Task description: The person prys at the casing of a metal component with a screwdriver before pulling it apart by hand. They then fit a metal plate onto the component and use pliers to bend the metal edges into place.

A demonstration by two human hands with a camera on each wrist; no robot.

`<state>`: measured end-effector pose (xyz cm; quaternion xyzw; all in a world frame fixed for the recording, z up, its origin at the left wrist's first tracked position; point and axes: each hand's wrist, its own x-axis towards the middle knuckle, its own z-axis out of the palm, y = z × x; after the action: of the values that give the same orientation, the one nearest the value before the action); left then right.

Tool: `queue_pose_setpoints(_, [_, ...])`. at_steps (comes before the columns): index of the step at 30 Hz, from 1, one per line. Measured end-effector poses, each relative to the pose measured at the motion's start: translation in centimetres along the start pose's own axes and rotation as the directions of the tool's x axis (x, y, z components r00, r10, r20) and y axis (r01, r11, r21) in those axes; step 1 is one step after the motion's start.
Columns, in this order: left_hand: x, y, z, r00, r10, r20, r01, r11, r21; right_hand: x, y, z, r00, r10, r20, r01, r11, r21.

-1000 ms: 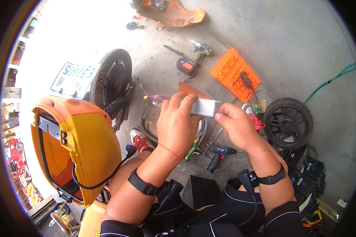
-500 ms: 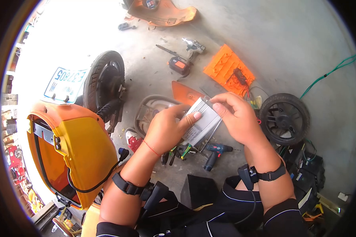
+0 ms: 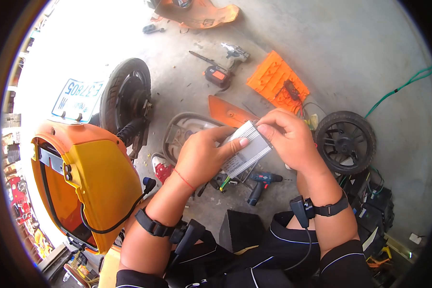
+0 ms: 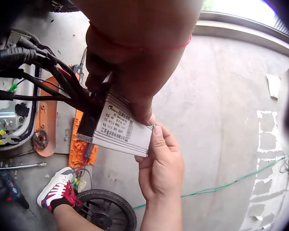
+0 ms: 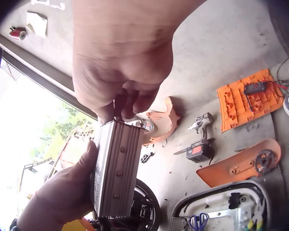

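A silver, finned motor controller [image 3: 248,156] with a printed label is held up in front of the body. My left hand [image 3: 199,153] grips it by the cable end, thumb lying across the label face. Thumb and fingers of my right hand [image 3: 289,139] pinch the opposite end at a corner. Thick black cables [image 4: 53,72] run out of the controller's dark end in the left wrist view. Seen from the right wrist, the side of the controller [image 5: 116,168] shows fins and a row of screws, with the right fingertips at its top end.
An orange-yellow scooter body [image 3: 113,177] with a rear wheel [image 3: 127,93] stands left. On the floor lie a cordless drill [image 3: 261,185], an impact wrench [image 3: 233,55], orange panels [image 3: 276,79], a loose wheel [image 3: 345,144] and a grey-rimmed tray-like part [image 3: 170,144].
The controller has turned from its finned edge to its label face, tilting toward the lower left. My left hand has shifted its grip, thumb now on the label. Little differs over the last half second.
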<state>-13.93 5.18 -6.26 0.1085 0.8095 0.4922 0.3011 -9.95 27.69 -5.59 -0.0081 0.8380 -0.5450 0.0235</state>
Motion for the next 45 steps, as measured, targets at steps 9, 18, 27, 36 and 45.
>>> queue_pose_setpoints(9, [-0.7,0.9,0.5,0.991,-0.004,-0.133,0.049,0.941,0.336,-0.1,0.2,0.9,0.999,-0.041,0.008,0.042,0.981,-0.191])
queue_pose_setpoints(18, [-1.0,0.4,-0.6,0.997,0.034,-0.064,-0.011,0.942,0.335,0.3,0.1,0.9,0.942,0.298,0.151,-0.319,0.937,0.143])
queue_pose_setpoints(27, [-0.9,-0.1,-2.8,0.979,-0.054,0.196,0.065,0.997,-0.051,-0.6,-0.1,1.8,0.986,0.155,0.069,-0.165,0.967,0.193])
queue_pose_setpoints(36, [-0.9,-0.3,-2.9,0.972,-0.041,0.229,0.067,0.992,-0.105,-0.3,-0.3,0.4,0.962,0.189,0.197,-0.256,0.875,0.412])
queue_pose_setpoints(45, [-0.6,-0.3,-2.9,0.974,-0.024,0.223,0.046,0.995,-0.091,-0.2,-0.4,-0.2,0.98,0.028,0.197,-0.07,0.976,0.208])
